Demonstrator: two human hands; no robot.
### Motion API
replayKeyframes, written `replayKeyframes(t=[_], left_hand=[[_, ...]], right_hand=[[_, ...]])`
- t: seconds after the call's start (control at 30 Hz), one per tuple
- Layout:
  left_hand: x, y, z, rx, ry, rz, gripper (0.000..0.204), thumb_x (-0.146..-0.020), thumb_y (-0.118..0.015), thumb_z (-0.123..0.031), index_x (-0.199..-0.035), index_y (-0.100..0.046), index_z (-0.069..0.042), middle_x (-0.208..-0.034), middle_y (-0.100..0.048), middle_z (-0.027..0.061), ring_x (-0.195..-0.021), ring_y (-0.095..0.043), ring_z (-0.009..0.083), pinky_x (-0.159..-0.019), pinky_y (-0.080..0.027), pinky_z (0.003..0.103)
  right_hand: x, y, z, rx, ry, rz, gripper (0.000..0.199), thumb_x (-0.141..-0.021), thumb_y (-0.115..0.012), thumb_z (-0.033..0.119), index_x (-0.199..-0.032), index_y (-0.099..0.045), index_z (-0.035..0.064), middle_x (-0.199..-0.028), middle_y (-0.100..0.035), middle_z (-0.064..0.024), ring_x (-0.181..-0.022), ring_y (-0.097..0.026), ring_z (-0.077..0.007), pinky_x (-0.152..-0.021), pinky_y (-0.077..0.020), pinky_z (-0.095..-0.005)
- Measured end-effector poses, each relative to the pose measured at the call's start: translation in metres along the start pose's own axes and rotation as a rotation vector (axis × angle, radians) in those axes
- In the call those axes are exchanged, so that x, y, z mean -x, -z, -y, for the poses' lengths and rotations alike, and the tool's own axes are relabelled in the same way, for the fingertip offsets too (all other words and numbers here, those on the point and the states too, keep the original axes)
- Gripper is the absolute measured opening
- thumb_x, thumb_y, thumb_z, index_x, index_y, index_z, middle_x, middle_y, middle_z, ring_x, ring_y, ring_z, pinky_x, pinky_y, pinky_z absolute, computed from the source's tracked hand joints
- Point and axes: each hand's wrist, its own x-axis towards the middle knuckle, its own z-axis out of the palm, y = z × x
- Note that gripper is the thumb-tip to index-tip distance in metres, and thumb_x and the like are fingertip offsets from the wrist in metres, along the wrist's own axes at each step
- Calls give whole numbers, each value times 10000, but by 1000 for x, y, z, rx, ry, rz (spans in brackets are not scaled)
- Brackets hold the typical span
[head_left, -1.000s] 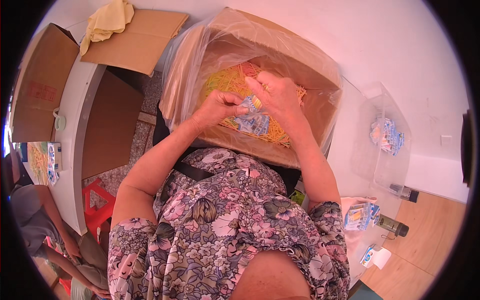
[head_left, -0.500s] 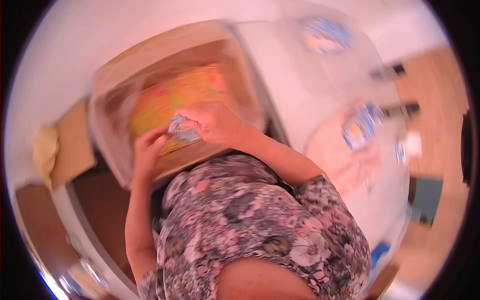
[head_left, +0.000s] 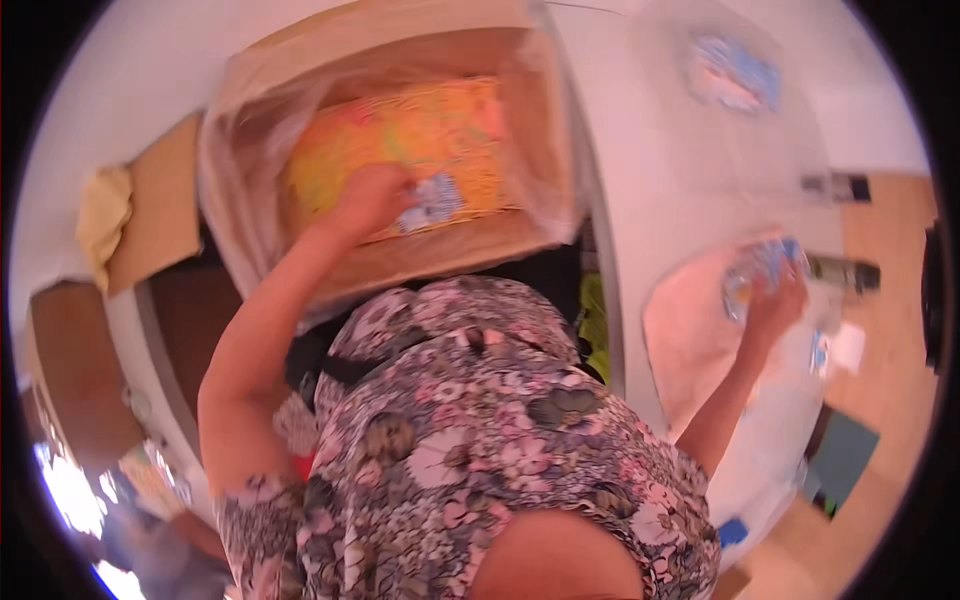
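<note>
In the cardboard box, my left hand is closed, its fingertips at the left edge of a small blue-and-white packet. That packet lies over a layer of orange and yellow packets inside the box's clear plastic liner. Far to the right, my right hand reaches over a cluster of blue-and-white packets on a pinkish sheet. Its fingers touch or overlap that cluster; motion blur hides whether they grip one.
The cardboard box stands before me, one flap out at left. Another blue-and-white bundle lies in clear plastic on the white table. A dark tool-like object and a grey-green panel are at right.
My right hand has left the packet and swung right to the cluster on the sheet. My left hand and the packet have moved to the right over the orange layer. The view has shifted.
</note>
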Motion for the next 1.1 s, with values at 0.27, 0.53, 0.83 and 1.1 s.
replayKeyframes(t=[0.27, 0.53, 0.83, 1.1], left_hand=[[-21, -54, 29, -100, 243, 25, 352, -610, -777, -294, -817, -600, -71, -851, -630, 98, -898, -588, 284, -758, -431, 435], [-5, -30, 27, -28, 183, -119, 211, -631, -767, -209, -776, -663, -97, -802, -626, 73, -789, -594, 244, -761, -355, 412], [47, 8, -12, 817, 147, -70, 92, -815, -641, -115, -848, -631, -30, -776, -609, 2, -732, -551, 87, -634, -444, 258], [115, 39, 1, 294, 260, -354, 94, -762, -663, -74, -848, -657, -36, -687, -612, 78, -640, -587, 228, -613, -446, 308]], right_hand=[[-40, 28, 90, -190, 156, -170, 327, -766, -657, 69, -1089, -607, 77, -1190, -565, -85, -1093, -501, -256, -925, -379, -403], [-60, 60, 223, -893, 435, -200, 206, -786, -614, -16, -990, -622, 7, -1006, -633, -129, -907, -595, -283, -812, -467, -390], [-45, 31, 386, -1415, 562, 925, 184, -801, -624, 142, -880, -615, -24, -666, -588, -120, -637, -588, -297, -602, -476, -353], [-92, 32, 459, -1456, 629, 1545, 178, -849, -580, 181, -797, -613, 14, -651, -588, -72, -617, -585, -143, -589, -474, -294]])
